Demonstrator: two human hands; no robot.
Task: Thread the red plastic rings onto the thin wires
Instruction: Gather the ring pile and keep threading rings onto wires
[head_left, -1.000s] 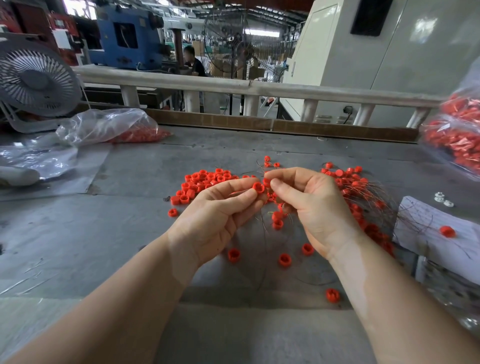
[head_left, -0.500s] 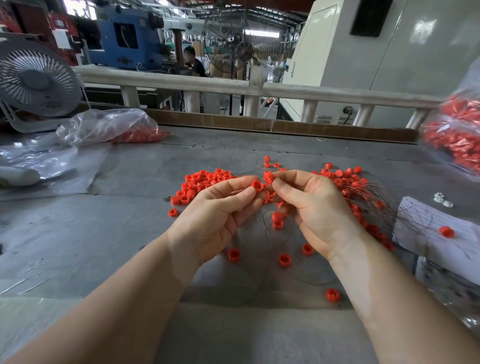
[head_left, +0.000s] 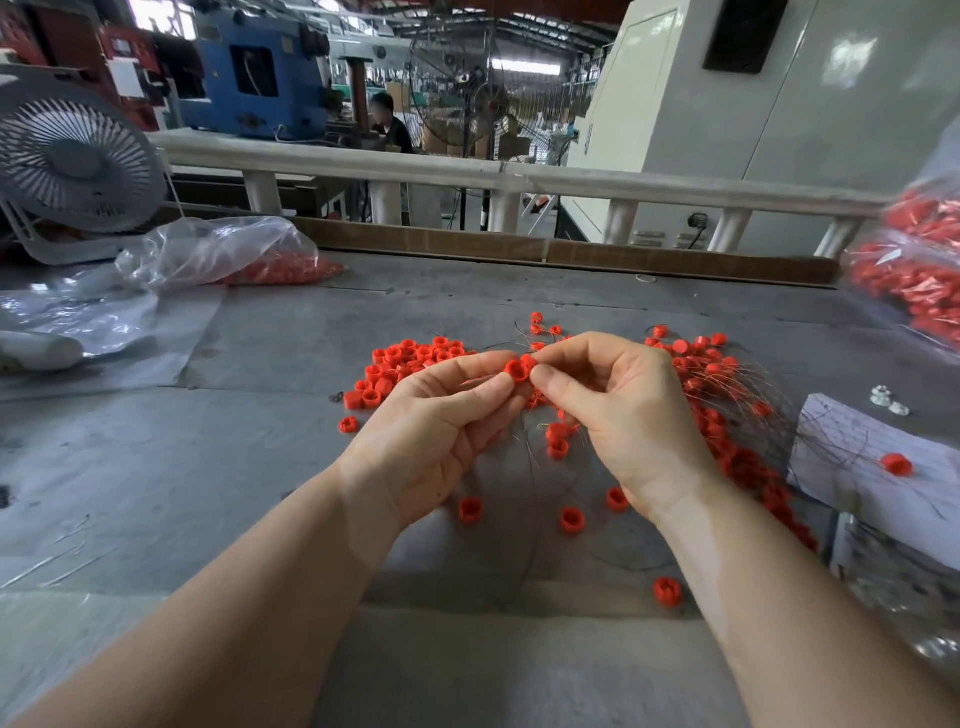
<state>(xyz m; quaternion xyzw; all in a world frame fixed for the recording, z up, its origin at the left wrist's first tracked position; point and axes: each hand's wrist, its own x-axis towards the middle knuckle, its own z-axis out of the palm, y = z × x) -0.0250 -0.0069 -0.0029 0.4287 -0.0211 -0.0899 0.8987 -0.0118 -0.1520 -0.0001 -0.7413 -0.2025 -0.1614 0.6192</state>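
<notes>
Red plastic ring (head_left: 517, 371), a short open cylinder, is held at the centre of the frame, pinched between the thumb and forefinger of the left hand (head_left: 436, 431). The right hand (head_left: 623, 415) meets it from the right, thumb and forefinger pressed together just beside the ring; whether they grip a wire end cannot be told. The other fingers of both hands are curled inward. Thin metal wires (head_left: 524, 519) trail down from between the hands across the grey desk (head_left: 156, 467) toward the lower centre of the frame. A heap of loose red plastic rings (head_left: 410, 364) lies on the desk just beyond the left hand. To the right of the right hand, a bundle of wires already carrying red rings (head_left: 737, 415) fans toward the right edge. Single rings lie scattered below the hands, one (head_left: 470, 509) near the left wrist and one (head_left: 667, 591) at lower centre right. A white paper sheet (head_left: 852, 467) at right bears one more ring. A clear plastic bag of red parts (head_left: 234, 254) lies at upper left beside a white table fan (head_left: 72, 161); a second clear bag of red parts (head_left: 914, 275) fills the upper right edge.
</notes>
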